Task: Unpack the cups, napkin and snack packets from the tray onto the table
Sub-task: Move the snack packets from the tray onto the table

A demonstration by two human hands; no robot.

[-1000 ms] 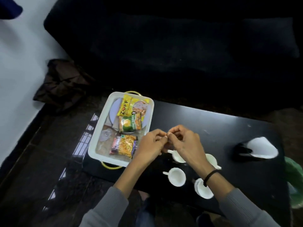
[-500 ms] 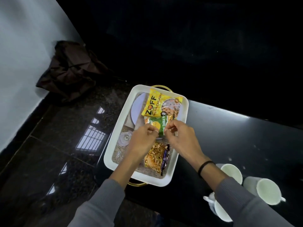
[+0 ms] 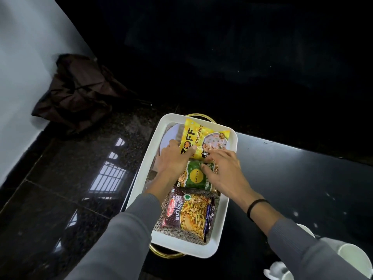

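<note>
A white tray [image 3: 139, 178] with gold handles sits at the left end of the black table [image 3: 302, 188]. It holds a yellow snack packet [image 3: 203, 136] at the far end, a green packet [image 3: 194, 176] in the middle and a dark "Mixture" packet [image 3: 189, 213] nearest me. My left hand [image 3: 171, 162] pinches the yellow packet's lower left corner. My right hand [image 3: 224, 170] lies over the green packet, its fingertips closed on the yellow packet's lower right edge. A white plate [image 3: 169, 136] shows under the yellow packet. White cups [image 3: 351, 257] stand on the table at the bottom right.
A burlap mat [image 3: 181, 233] lines the tray. A brown bag [image 3: 80, 91] lies on the dark glossy floor [image 3: 70, 178] by the white wall at the left. A dark sofa [image 3: 222, 57] fills the space behind the table.
Both hands moved from above the cups to the tray and then further back, from the green packet to the yellow packet. The view swung left, pushing the cups to the bottom right.
</note>
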